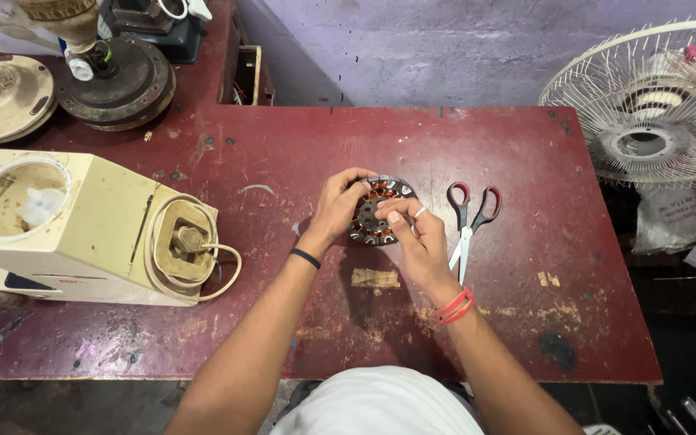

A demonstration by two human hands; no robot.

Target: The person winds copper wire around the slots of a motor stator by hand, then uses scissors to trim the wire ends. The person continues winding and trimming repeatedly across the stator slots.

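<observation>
A round motor winding (374, 211), metal with copper coils showing between its teeth, lies near the middle of the dark red tabletop (525, 322). Both forearms reach in from the near edge and bend toward it. The left hand (338, 205) curls over the winding's left rim, fingers bent and gripping it; a black band sits on that wrist. The right hand (414, 238) covers the winding's lower right side, thumb and forefinger pinched close on its face, with a red band on the wrist. Just right of the winding lie red-handled scissors (467, 221), blades pointing to the near edge. Just below it is a small tan scrap (375, 278). Well left of it lies a cream appliance housing (82, 229) on its side. Far right stands a white fan cage (658, 105).
</observation>
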